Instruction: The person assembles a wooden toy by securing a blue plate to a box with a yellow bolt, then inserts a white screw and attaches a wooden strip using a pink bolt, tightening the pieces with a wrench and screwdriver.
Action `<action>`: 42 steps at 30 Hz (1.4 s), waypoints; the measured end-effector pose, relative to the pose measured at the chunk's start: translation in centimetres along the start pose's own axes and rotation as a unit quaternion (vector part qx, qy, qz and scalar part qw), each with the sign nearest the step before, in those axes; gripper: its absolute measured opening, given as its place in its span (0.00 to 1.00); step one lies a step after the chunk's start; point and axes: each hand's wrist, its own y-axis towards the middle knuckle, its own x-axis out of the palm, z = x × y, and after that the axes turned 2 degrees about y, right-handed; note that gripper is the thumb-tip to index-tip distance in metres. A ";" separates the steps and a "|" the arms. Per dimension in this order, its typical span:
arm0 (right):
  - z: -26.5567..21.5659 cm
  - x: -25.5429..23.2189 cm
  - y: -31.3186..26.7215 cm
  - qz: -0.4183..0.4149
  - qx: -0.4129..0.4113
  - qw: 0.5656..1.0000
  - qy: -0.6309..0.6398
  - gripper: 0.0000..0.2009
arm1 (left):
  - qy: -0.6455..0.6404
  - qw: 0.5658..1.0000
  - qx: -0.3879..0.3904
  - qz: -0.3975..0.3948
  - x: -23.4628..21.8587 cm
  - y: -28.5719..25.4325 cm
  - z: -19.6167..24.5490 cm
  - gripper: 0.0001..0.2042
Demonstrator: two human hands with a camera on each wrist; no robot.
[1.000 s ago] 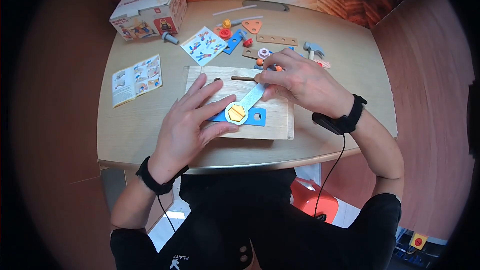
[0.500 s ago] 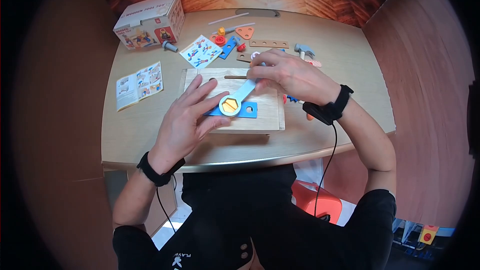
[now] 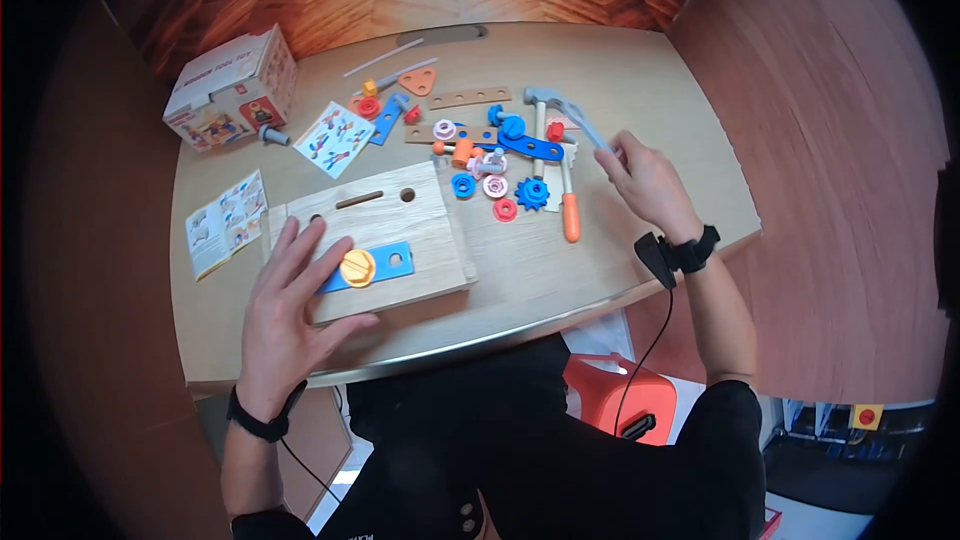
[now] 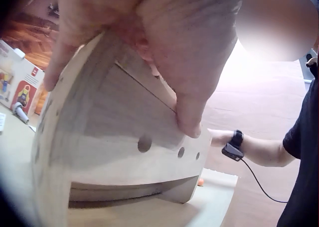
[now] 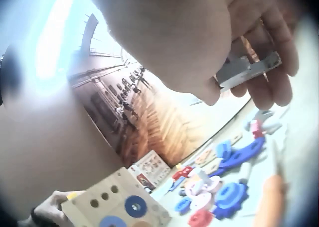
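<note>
My left hand (image 3: 280,310) rests on the left part of a wooden toy tool box (image 3: 425,220), fingers spread over its top. In the left wrist view the thumb (image 4: 189,120) lies against a box side with round holes. Beside the fingertips, a yellow slotted hex bolt (image 3: 357,268) sits in a blue strip with holes (image 3: 400,258) on the box. At the table's right, my right hand (image 3: 655,190) grips a grey toy wrench (image 3: 592,130) by one end. The wrench's far end overlaps the hammer (image 3: 540,130) in the head view; in the right wrist view fingers surround the wrench (image 5: 249,72).
Right of the box lie a screwdriver with orange handle (image 3: 571,218), a blue gear (image 3: 532,193), a curved blue strip (image 3: 540,148) and several nuts and bolts. Behind stand a cardboard box (image 3: 235,85), a picture card (image 3: 335,140) and an open leaflet (image 3: 225,223).
My right hand has lifted the wrench off the yellow bolt and carried it right, over by the hammer. My left hand stays on the box, its thumb and forefinger now farther from the bolt.
</note>
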 end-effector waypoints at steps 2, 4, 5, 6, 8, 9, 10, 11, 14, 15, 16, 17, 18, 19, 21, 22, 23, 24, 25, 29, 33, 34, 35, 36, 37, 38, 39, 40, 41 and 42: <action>2.3 1.2 -1.6 -0.005 0.102 0.994 -0.049 0.20 | 0.016 1.000 0.007 0.002 0.3 0.2 -0.4 0.38; 3.3 2.4 -2.9 -0.007 0.124 0.989 -0.083 0.20 | 0.035 0.999 0.010 0.007 0.6 0.1 -0.3 0.38; 3.7 3.0 -3.1 -0.009 0.144 0.983 -0.115 0.20 | 0.080 0.996 0.017 0.025 0.7 -0.1 0.0 0.37; 4.0 3.4 -3.2 -0.011 0.147 0.983 -0.114 0.20 | 0.124 0.991 0.025 0.042 0.8 -0.4 0.1 0.36; 4.4 4.0 -3.4 -0.016 0.132 0.984 -0.118 0.20 | 0.109 0.985 0.066 0.119 1.2 -1.5 0.2 0.29; 4.3 3.9 -3.4 -0.018 0.134 0.984 -0.118 0.20 | 0.092 0.970 0.103 0.200 1.5 -2.6 0.0 0.22; 3.9 3.6 -3.3 -0.032 0.143 0.984 -0.106 0.21 | 0.040 0.964 0.121 0.233 2.0 -4.5 -0.4 0.15; 3.7 3.4 -3.2 -0.045 0.150 0.983 -0.094 0.21 | -0.012 0.953 0.139 0.268 2.9 -6.1 -0.9 0.10; 3.5 2.8 -2.7 -0.032 0.147 0.984 -0.094 0.20 | -0.219 0.946 0.110 0.212 5.5 -7.6 -0.1 0.13; 3.1 2.8 -2.5 -0.033 0.143 0.985 -0.095 0.20 | -0.432 0.897 -0.025 0.085 6.4 -8.1 -0.5 0.13; 2.4 2.9 -2.5 0.004 0.071 0.995 -0.068 0.18 | -0.611 0.775 -0.157 -0.049 7.2 -8.3 -0.8 0.13; 1.6 3.0 -2.5 0.042 -0.001 0.998 -0.040 0.17 | -0.611 0.775 -0.156 -0.046 7.8 -8.2 -0.6 0.13; 0.5 3.1 -2.3 0.022 -0.013 1.000 -0.009 0.15 | -0.711 0.658 -0.244 -0.050 8.5 -7.6 -0.2 0.12; -0.7 3.3 -1.9 0.003 -0.024 0.999 0.021 0.14 | -0.788 0.521 -0.323 -0.054 9.2 -7.2 -0.1 0.10; -2.2 3.6 -1.3 -0.012 -0.043 0.999 0.021 0.13 | -0.827 0.482 -0.281 -0.073 10.5 -7.1 -0.5 0.09; -2.7 3.8 -0.7 -0.001 -0.061 0.998 0.017 0.13 | -0.805 0.494 -0.324 -0.052 10.3 -6.4 0.6 0.12; -2.9 3.8 0.0 0.011 -0.079 0.997 0.012 0.14 | -0.782 0.504 -0.365 -0.030 10.2 -6.0 1.1 0.17; -2.8 3.8 0.6 0.027 -0.077 0.997 -0.004 0.16 | -0.806 0.499 -0.317 -0.042 10.9 -6.4 0.1 0.26; -2.4 4.1 1.4 0.030 -0.080 0.996 -0.003 0.16 | -0.806 0.500 -0.314 -0.041 10.9 -6.2 0.3 0.26; -0.2 4.7 4.7 0.058 -0.062 0.996 -0.010 0.17 | -0.817 0.509 -0.270 0.031 11.5 -4.9 0.9 0.24; 1.4 5.8 6.5 0.002 -0.107 0.994 -0.004 0.13 | -0.854 0.457 -0.240 0.073 13.8 -4.8 -0.7 0.17; 1.7 6.4 6.8 -0.014 -0.117 0.993 -0.006 0.11 | -0.851 0.460 -0.245 0.070 14.0 -4.6 -0.9 0.14; 1.6 6.7 7.0 -0.021 -0.125 0.992 0.003 0.11 | -0.846 0.463 -0.250 0.082 14.0 -4.4 -0.8 0.14; 1.6 6.8 7.1 -0.023 -0.125 0.992 0.013 0.10 | -0.842 0.481 -0.233 0.073 14.2 -4.1 -0.6 0.13; 1.6 6.8 7.3 -0.025 -0.125 0.992 0.022 0.09 | -0.838 0.498 -0.215 0.062 14.3 -3.9 -0.6 0.13; 1.5 6.9 7.3 -0.019 -0.126 0.992 0.011 0.08 | -0.833 0.504 -0.217 0.068 14.4 -3.8 -0.7 0.11; 1.5 6.9 7.4 -0.021 -0.130 0.991 0.015 0.08 | -0.831 0.507 -0.219 0.072 14.6 -3.7 -0.9 0.11; 1.5 6.9 7.4 -0.020 -0.113 0.993 0.009 0.08 | -0.821 0.525 -0.209 0.075 14.7 -3.6 -1.1 0.11; 1.4 6.7 7.3 -0.020 -0.095 0.995 0.002 0.07 | -0.812 0.543 -0.199 0.077 14.7 -3.5 -1.0 0.10; 1.4 6.4 7.2 -0.012 -0.098 0.995 0.008 0.09 | -0.811 0.544 -0.200 0.081 14.6 -3.4 -0.8 0.10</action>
